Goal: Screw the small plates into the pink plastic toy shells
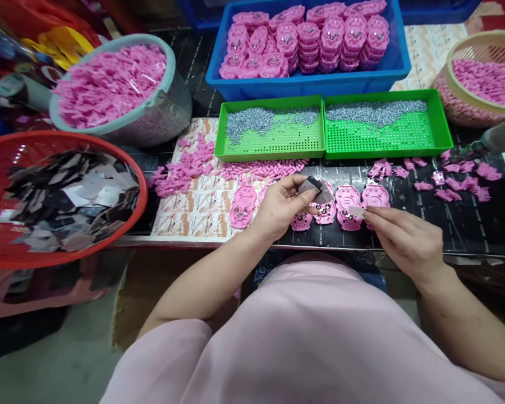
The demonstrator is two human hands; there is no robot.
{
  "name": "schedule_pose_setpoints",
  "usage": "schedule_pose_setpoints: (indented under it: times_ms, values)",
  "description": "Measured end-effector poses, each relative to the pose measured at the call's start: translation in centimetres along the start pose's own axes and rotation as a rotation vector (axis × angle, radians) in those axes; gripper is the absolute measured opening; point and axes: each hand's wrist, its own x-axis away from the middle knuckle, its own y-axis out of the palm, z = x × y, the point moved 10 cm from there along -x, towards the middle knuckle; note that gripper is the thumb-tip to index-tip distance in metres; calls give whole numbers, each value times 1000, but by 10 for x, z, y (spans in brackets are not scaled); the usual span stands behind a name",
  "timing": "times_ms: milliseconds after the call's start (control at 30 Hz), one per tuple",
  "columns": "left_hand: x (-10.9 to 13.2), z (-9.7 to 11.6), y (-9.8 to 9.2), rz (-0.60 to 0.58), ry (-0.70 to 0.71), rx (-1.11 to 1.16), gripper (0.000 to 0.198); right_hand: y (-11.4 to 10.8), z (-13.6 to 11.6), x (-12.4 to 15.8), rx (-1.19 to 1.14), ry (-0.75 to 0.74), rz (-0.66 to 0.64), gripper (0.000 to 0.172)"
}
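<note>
Several pink plastic casings (243, 206) lie in a row along the front of the bench, some with small shiny metal parts in them. My left hand (284, 205) is closed on a small stack of thin dark and grey plates (315, 189), held above the middle casings and partly covering them. Between the thumb and fingers of my right hand (408, 238) is one small pale plate (356, 211). It is over the lower part of a pink casing (348, 203); whether it touches the casing I cannot tell.
Two green trays (273, 152) of small metal screws stand behind the row. Beyond them is a blue bin (307, 87) of stacked casings. A red basket (138, 193) of thin plates and a grey-green basket (177, 104) of pink parts stand left, a yellow basket (458, 104) right. Loose pink pieces (467, 182) lie nearby.
</note>
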Motion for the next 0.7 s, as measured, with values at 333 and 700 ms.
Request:
schedule_pose_setpoints:
  times_ms: [333,700]
  values:
    - [8,-19,10,-87,-140,-107,46,23,-1,-4,123,-169,-233,35]
    - [16,-24,27,-141,-149,-116,50,47,20,-17,-688,580,-131,35]
